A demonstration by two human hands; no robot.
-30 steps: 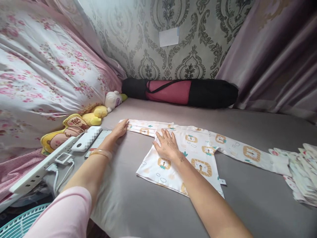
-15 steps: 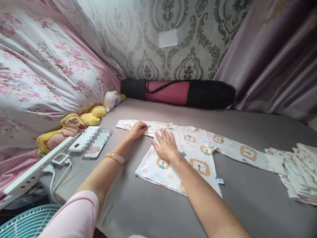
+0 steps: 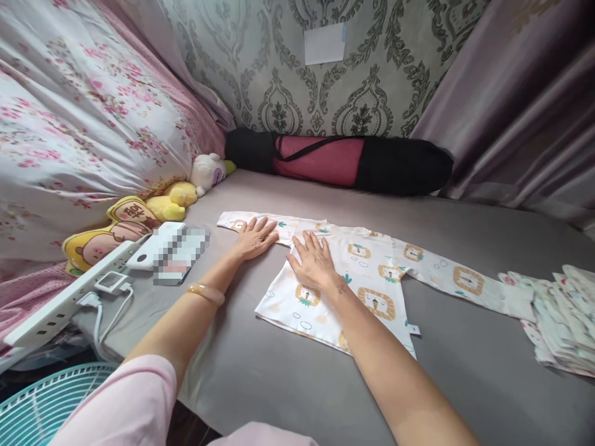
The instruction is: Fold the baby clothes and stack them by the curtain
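A small white long-sleeved shirt (image 3: 334, 322) printed with lion faces lies spread on the grey bed sheet (image 3: 232, 365), both sleeves stretched out sideways. My left hand (image 3: 255, 238) rests flat on its left sleeve, fingers spread, a bangle around the wrist. On the body of the shirt, just below the left shoulder, my right hand (image 3: 312, 259) lies palm down with its fingers apart. The right sleeve's cuff reaches a stack of folded printed clothes (image 3: 564, 316) at the right edge.
Along the wall lies a black and pink long bag (image 3: 320, 161). To the left are plush toys (image 3: 170, 201), a white power strip (image 3: 60, 303) with plugged-in cables, a white phone-like object (image 3: 155, 248) beside a blurred-out item, and a turquoise fan grille (image 3: 56, 402).
My left hand has opened from bent, gathered fingers to lying flat on the left sleeve. The right hand stays on the shirt. The camera view has tilted slightly downward.
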